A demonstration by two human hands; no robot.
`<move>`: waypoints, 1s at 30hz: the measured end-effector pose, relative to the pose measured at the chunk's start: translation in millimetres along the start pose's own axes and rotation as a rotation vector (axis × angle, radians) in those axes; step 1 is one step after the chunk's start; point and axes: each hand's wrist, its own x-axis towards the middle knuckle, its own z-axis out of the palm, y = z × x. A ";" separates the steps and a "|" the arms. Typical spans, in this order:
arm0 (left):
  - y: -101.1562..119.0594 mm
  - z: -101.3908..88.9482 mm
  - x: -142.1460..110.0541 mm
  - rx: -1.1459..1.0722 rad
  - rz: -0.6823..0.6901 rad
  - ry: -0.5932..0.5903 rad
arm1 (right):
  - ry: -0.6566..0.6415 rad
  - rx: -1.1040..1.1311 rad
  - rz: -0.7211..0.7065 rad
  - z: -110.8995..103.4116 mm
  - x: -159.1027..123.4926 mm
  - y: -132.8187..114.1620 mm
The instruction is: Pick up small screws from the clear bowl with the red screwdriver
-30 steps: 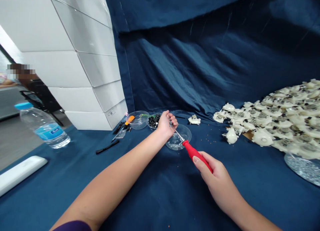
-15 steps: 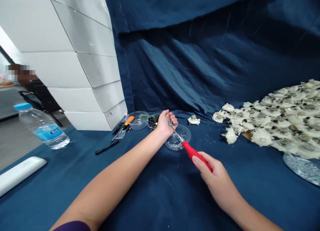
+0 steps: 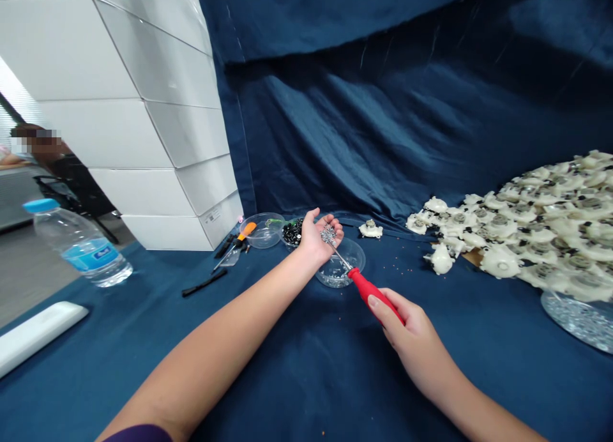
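My left hand (image 3: 313,239) is turned palm up and cupped, holding a small heap of silvery screws (image 3: 328,234). Its fingers curl loosely around the heap. In my right hand (image 3: 412,332) is a screwdriver (image 3: 373,294) with a red handle, gripped with the thumb along the handle. The metal shaft slants up and left, and its tip reaches the screws in my left palm. Below the palm stands a clear round dish (image 3: 352,274) with a few small pieces in it. Just left of my left hand, another dish holds black parts (image 3: 291,232).
A heap of cream plastic housings (image 3: 541,228) covers the right side, near a tray of small metal parts (image 3: 579,320). One housing (image 3: 370,229) lies alone at the back. An orange-handled screwdriver (image 3: 246,230), water bottle (image 3: 90,253) and stacked white boxes (image 3: 186,186) are left.
The fingers of my left hand have uncurled, showing more of the screws in the palm. The red screwdriver stays almost where it was, its tip still at the screws.
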 end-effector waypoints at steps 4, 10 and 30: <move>1.6 -0.5 0.9 0.005 -0.002 0.008 | 0.011 0.011 -0.015 0.1 0.4 -0.6; 0.5 -1.1 0.7 0.012 0.004 0.020 | 0.008 0.014 -0.001 -1.5 0.7 1.0; -3.9 -4.6 3.6 -0.001 0.006 0.058 | 0.033 0.018 -0.023 -2.3 1.3 -1.1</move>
